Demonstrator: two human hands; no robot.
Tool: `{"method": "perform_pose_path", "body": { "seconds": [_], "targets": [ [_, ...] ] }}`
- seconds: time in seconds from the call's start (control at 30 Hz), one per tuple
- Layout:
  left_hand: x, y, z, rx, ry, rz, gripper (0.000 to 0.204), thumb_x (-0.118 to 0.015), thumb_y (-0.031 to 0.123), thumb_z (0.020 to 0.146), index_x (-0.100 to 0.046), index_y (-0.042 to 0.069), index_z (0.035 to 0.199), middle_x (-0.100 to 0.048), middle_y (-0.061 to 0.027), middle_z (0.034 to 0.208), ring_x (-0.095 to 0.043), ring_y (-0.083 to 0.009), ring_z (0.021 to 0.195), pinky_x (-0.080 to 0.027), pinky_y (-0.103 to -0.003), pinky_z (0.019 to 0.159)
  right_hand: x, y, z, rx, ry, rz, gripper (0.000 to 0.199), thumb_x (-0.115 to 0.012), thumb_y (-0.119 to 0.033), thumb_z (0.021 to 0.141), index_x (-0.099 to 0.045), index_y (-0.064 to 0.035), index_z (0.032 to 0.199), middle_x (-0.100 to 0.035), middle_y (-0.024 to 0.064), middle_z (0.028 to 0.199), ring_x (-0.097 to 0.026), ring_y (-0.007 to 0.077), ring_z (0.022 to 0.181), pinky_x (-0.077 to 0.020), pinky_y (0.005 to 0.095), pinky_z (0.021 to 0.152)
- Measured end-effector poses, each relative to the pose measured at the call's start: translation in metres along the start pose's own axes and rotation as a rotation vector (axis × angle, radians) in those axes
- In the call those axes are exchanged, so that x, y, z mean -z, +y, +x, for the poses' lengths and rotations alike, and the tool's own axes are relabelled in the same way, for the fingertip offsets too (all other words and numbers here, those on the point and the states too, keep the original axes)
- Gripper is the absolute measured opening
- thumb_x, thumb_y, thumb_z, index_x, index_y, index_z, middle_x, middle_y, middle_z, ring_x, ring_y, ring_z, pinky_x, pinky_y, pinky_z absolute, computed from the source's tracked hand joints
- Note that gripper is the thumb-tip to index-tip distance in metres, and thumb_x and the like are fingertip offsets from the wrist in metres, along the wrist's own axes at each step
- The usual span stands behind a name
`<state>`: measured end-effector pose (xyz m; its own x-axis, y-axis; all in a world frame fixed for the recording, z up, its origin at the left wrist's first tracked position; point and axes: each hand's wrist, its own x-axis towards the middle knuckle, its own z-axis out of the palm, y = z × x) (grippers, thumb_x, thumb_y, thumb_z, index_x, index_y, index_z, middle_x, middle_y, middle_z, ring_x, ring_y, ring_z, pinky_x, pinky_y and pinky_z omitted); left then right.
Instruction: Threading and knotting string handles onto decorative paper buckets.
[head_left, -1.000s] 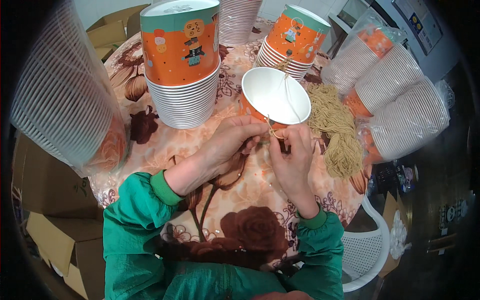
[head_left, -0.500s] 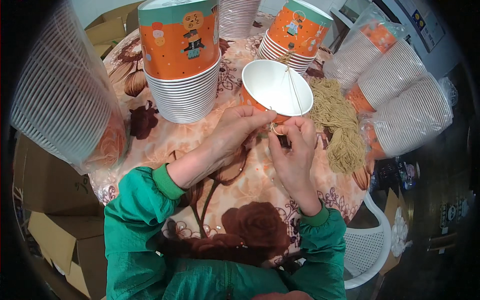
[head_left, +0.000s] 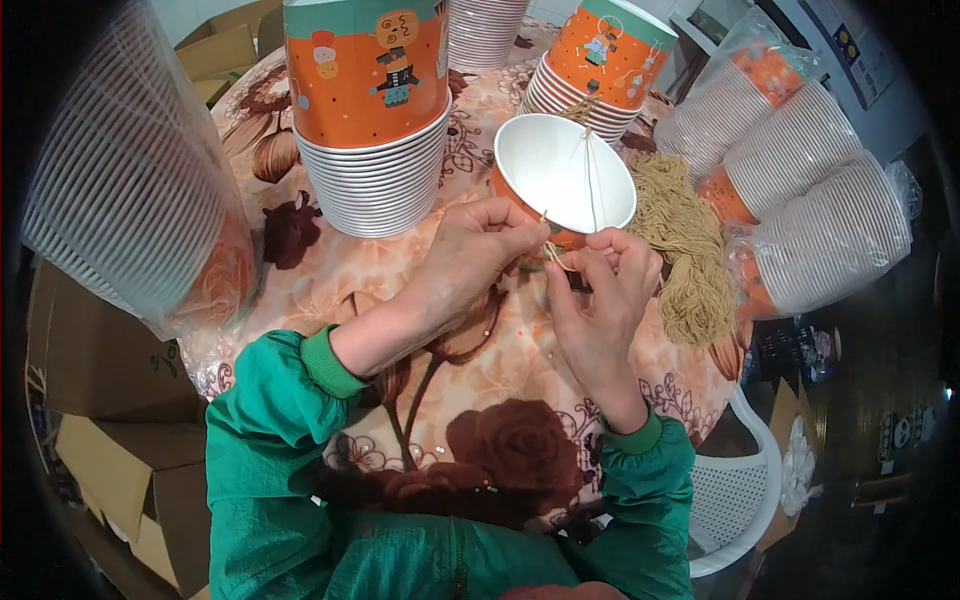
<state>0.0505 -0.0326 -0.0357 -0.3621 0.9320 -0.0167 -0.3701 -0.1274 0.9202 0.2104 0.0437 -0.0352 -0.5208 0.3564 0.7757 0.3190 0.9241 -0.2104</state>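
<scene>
An orange paper bucket with a white inside (head_left: 555, 170) lies tilted on the table, its mouth turned toward me. A tan string (head_left: 592, 185) runs across its opening from the far rim to the near rim. At the near rim, my left hand (head_left: 470, 255) pinches the string between thumb and forefinger, with a short end sticking up above the fingertips. Close beside it, my right hand (head_left: 605, 310) is closed on a loop of the same string just below the rim. Fingertips partly hide where the string meets the bucket.
A hank of tan string (head_left: 685, 255) lies right of the bucket. Nested bucket stacks stand behind, one orange and green (head_left: 370, 180), another (head_left: 590, 85). Plastic-wrapped stacks flank the table left (head_left: 130, 190) and right (head_left: 825, 225). A white chair (head_left: 740, 490) and cardboard boxes (head_left: 120, 440) stand below.
My right hand has shifted slightly right and turned, its fingers more raised. My left hand keeps its pinch at the rim, and more of the string end shows above it.
</scene>
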Motion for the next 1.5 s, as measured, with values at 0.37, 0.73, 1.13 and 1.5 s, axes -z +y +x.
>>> {"method": "perform_pose_path", "body": {
  "seconds": [0.37,0.73,1.13,1.5],
  "targets": [
    [0.000,0.005,-0.004,-0.003,-0.044,-0.054,0.010,-0.068,0.013,0.097,-0.068,0.004,0.091,-0.064,0.0003,0.078,-0.055,-0.0059,0.064,-0.043,-0.020,0.060,0.000,-0.002,-0.002,0.003,0.011,0.091,0.017,-0.080,-0.008,0.076,-0.069,-0.0071,0.088,-0.052,0.0079,0.109,-0.045,0.0272,0.100,-0.0352,0.0412,0.087],
    [0.006,0.013,-0.008,0.117,-0.071,-0.136,0.013,-0.067,0.016,0.096,-0.064,0.007,0.087,-0.061,0.0019,0.075,-0.054,-0.0053,0.060,-0.040,-0.019,0.054,0.001,0.002,-0.001,-0.044,-0.010,0.146,0.017,-0.082,-0.009,0.075,-0.070,-0.0069,0.087,-0.052,0.0080,0.110,-0.046,0.0276,0.105,-0.0351,0.0414,0.092],
    [0.004,0.011,-0.009,0.136,-0.108,-0.236,0.006,-0.066,0.008,0.094,-0.064,0.002,0.094,-0.060,-0.0009,0.080,-0.050,-0.0064,0.062,-0.039,-0.021,0.054,0.000,0.003,-0.001,-0.046,-0.017,0.166,0.018,-0.082,-0.009,0.074,-0.070,-0.0070,0.088,-0.053,0.0084,0.110,-0.046,0.0282,0.104,-0.0362,0.0410,0.091],
    [0.006,0.002,-0.006,0.136,-0.094,-0.304,0.004,-0.066,0.009,0.095,-0.065,0.005,0.093,-0.067,-0.0007,0.084,-0.054,-0.0036,0.064,-0.040,-0.016,0.055,-0.001,0.005,-0.003,-0.051,-0.058,0.161,0.022,-0.081,-0.009,0.074,-0.067,-0.0067,0.092,-0.052,0.0088,0.110,-0.047,0.0284,0.104,-0.0373,0.0410,0.090]
  ]
}}
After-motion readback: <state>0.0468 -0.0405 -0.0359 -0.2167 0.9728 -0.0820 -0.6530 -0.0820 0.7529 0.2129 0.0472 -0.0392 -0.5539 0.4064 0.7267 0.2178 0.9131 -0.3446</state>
